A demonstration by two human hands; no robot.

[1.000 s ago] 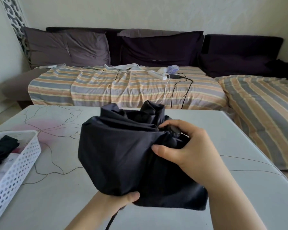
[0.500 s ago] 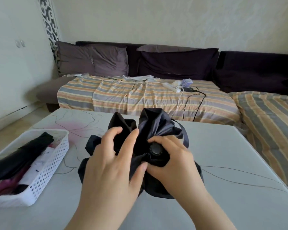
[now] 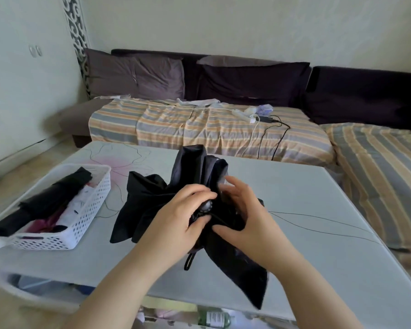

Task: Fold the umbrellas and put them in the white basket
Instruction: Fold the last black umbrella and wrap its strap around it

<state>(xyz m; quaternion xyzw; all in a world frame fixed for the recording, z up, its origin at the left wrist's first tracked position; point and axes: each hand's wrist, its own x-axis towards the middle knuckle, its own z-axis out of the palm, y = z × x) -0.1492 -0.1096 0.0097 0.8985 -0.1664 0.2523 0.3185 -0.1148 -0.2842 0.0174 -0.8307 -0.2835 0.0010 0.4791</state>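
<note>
A: Where is the black umbrella [image 3: 152, 198]?

B: Over the middle of the grey table [image 3: 306, 198], its loose canopy spreading to both sides and one flap hanging past the near edge.

A: And the hands?

B: The left hand [image 3: 176, 217] curls round the gathered fabric at the umbrella's round top, thumb below and fingers above. The right hand [image 3: 244, 217] lies against the cloth beside it; it is blurred, so I cannot tell whether it is gripping or only pressing.

A: The white basket [image 3: 86, 210]?

B: On the table's left side, just beside the canopy. A folded black umbrella [image 3: 38, 205] lies in it, one end sticking out over the near rim, with white and pink items beside it.

A: Behind the table?

B: A dark sofa [image 3: 247, 86] with a striped cover [image 3: 199, 129].
</note>
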